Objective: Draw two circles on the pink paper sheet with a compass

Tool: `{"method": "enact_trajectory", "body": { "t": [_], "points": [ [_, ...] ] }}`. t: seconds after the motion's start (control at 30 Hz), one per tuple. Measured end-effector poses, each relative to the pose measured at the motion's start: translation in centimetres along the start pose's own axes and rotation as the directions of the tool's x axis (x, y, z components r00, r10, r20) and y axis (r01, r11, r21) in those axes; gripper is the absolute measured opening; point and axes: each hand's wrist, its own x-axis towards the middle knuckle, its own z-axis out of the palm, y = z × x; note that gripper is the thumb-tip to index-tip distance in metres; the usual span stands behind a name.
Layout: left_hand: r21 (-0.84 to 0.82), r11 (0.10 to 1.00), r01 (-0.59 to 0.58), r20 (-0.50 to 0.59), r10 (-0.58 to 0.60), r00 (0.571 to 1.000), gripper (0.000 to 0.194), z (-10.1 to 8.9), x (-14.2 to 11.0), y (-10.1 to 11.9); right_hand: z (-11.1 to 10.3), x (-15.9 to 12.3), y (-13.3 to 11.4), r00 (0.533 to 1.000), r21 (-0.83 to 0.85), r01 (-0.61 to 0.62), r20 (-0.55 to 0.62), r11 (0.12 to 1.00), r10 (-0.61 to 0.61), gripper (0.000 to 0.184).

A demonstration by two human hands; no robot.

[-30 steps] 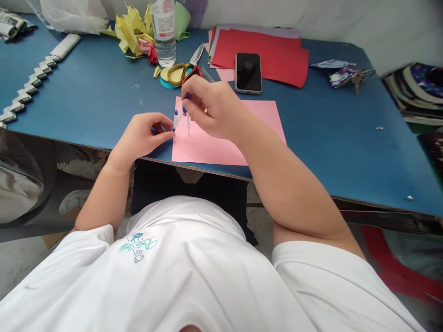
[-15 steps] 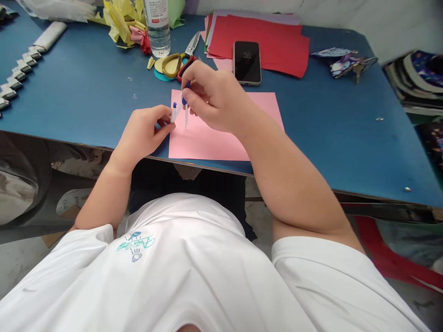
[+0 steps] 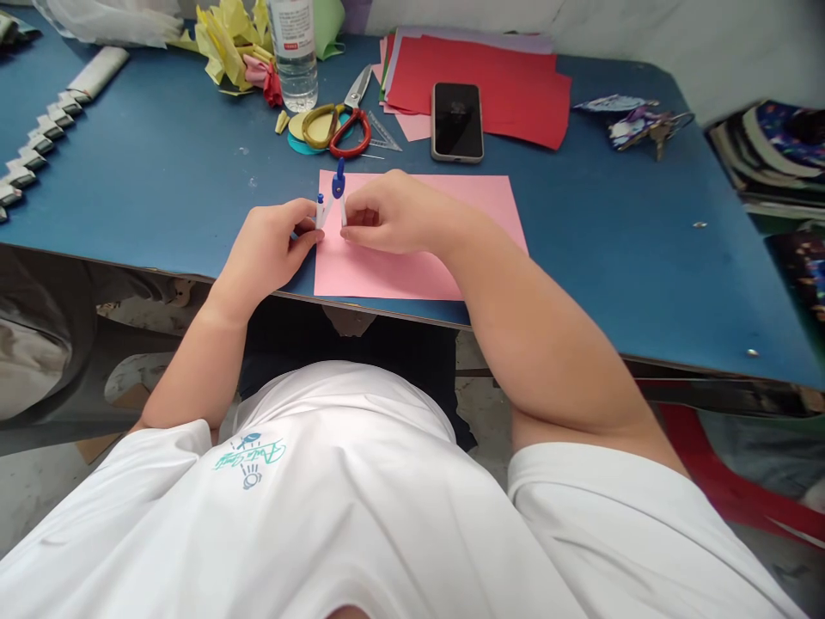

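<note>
A blue-and-white drawing compass stands upright with its legs apart over the left part of a pink paper sheet. My left hand pinches the leg with the blue-capped pencil part, close to the sheet's left edge. My right hand is closed on the other white leg, low down near the paper. Both leg tips are hidden by my fingers. The sheet lies flat at the front edge of the blue table.
Behind the sheet lie scissors, a triangle ruler and a phone. Red paper is stacked at the back. A water bottle stands beside crumpled yellow paper. Keys rest at right, a folded paper strip at left.
My right hand has moved down from the compass's blue top to its white leg, uncovering the blue hinge and the red scissor handle. My left hand keeps its hold.
</note>
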Motion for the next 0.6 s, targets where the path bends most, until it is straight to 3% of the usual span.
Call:
{"method": "enact_trajectory", "body": {
  "t": [0.6],
  "points": [
    [-0.011, 0.999, 0.045, -0.017, -0.045, 0.999, 0.023, 0.38, -0.06, -0.35, 0.00, 0.39, 0.32, 0.999, -0.048, 0.039, 0.026, 0.998, -0.038, 0.030]
  ]
}}
